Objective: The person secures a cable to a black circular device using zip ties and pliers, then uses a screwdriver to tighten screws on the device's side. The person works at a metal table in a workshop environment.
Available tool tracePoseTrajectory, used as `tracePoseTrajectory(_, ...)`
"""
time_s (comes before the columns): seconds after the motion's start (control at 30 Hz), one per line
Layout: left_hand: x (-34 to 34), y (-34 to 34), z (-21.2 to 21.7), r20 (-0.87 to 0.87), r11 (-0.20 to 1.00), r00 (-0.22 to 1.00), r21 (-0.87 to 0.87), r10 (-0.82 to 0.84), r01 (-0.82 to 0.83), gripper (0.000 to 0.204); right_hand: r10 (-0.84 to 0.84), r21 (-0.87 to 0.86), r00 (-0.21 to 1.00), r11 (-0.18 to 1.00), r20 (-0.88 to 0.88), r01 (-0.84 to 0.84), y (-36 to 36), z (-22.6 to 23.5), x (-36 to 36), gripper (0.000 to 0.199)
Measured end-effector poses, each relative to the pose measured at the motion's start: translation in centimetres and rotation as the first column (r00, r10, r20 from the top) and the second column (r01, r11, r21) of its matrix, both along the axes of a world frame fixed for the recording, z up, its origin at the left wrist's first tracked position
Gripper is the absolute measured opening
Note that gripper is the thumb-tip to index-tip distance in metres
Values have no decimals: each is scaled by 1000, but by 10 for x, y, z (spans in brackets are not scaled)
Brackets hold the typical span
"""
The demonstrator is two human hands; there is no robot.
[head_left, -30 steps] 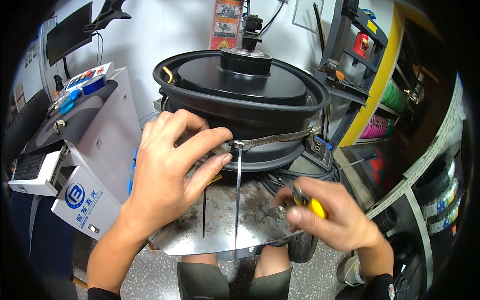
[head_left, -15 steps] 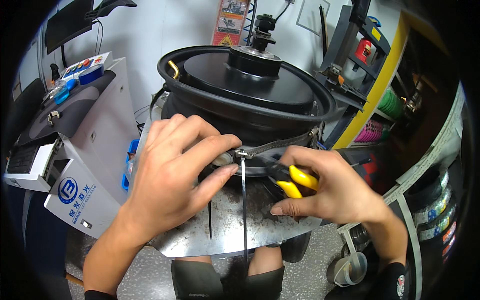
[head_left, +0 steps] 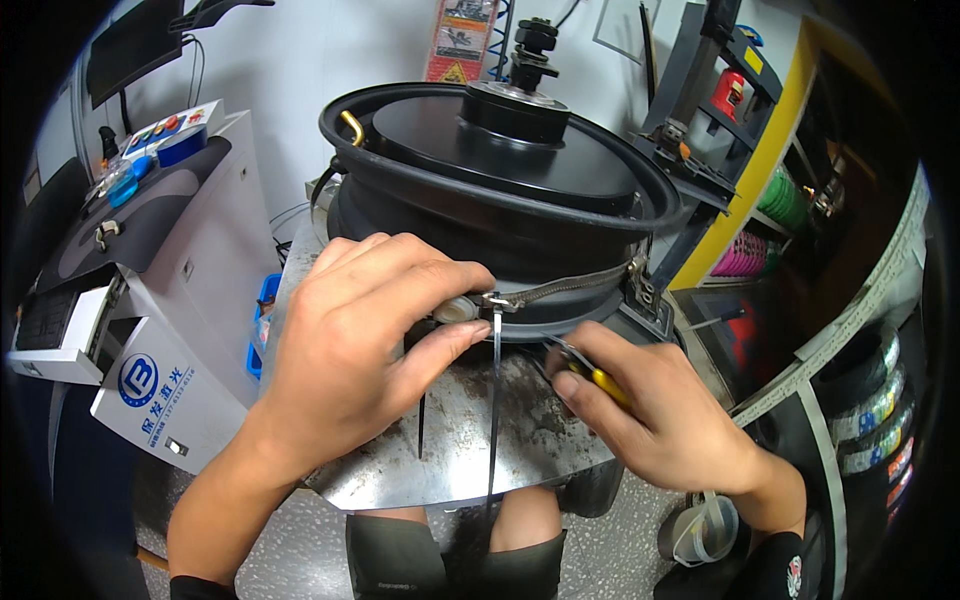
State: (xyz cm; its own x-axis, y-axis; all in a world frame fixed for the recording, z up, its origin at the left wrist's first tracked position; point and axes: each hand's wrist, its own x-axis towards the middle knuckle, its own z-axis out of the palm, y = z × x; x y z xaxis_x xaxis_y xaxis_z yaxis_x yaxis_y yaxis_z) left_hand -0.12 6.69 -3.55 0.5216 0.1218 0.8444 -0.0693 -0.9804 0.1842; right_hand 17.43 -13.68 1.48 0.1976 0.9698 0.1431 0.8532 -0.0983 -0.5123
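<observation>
Nearest the camera, two knees in dark shorts (head_left: 450, 560) showed under the lip of a scuffed metal plate (head_left: 440, 460), which served as the work surface. Left hand (head_left: 355, 345): fingers pressed together and curled, fingertips and thumb pinching a small white cylindrical piece (head_left: 455, 309) at the near end of a braided grey sleeve (head_left: 570, 286); most of that piece sat hidden behind the fingers. Black cable tie (head_left: 494, 400): looped at the sleeve's end just beside the left thumb tip, its long tail hanging straight down across the plate and past its front edge. Right hand (head_left: 660, 415): fingers closed around yellow-handled cutters (head_left: 598, 380), the metal tips pointing toward the tie from just right of it; whether the tips touched the tie could not be made out, and the handles were largely covered by the fingers. Beyond both sets of fingers stood a black wheel rim with hub motor (head_left: 500, 170), lying flat, the sleeve running along its side wall toward the right. Left of the left hand, well apart: a white and grey machine cabinet (head_left: 130, 300) with coloured buttons on top. Beyond the right hand: a dark metal rack (head_left: 720, 110) and spools of coloured wire (head_left: 750, 250), blurred by the lens edge. Far behind: a white wall with a warning sign (head_left: 460, 40), partly cut off.
</observation>
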Motion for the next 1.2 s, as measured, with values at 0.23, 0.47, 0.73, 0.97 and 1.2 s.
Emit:
tracePoseTrajectory(0.23, -1, 0, 2, -32, 1000, 999, -14, -22, 21, 37, 61, -21, 998, 998, 25, -60, 16, 8, -6, 22)
tracePoseTrajectory(0.47, -1, 0, 2, -19, 996, 997, -56, -70, 69, 33, 20, -67, 1000, 998, -6, -21, 19, 14, -9, 23)
tracePoseTrajectory(0.73, -1, 1, 1, -3, 996, 997, -56, -74, 74, 32, 82, 7, 992, 997, 91, -83, 23, 14, -6, 23)
tracePoseTrajectory(0.97, -1, 2, 1, -17, 997, 998, -46, -68, 67, 33, 95, -16, 981, 995, 171, -94, 22, 22, -5, 25)
tracePoseTrajectory(1.2, -1, 2, 1, -9, 995, 996, -55, -86, 85, 32, 104, -74, 982, 993, 159, -93, 24, 25, -6, 24)
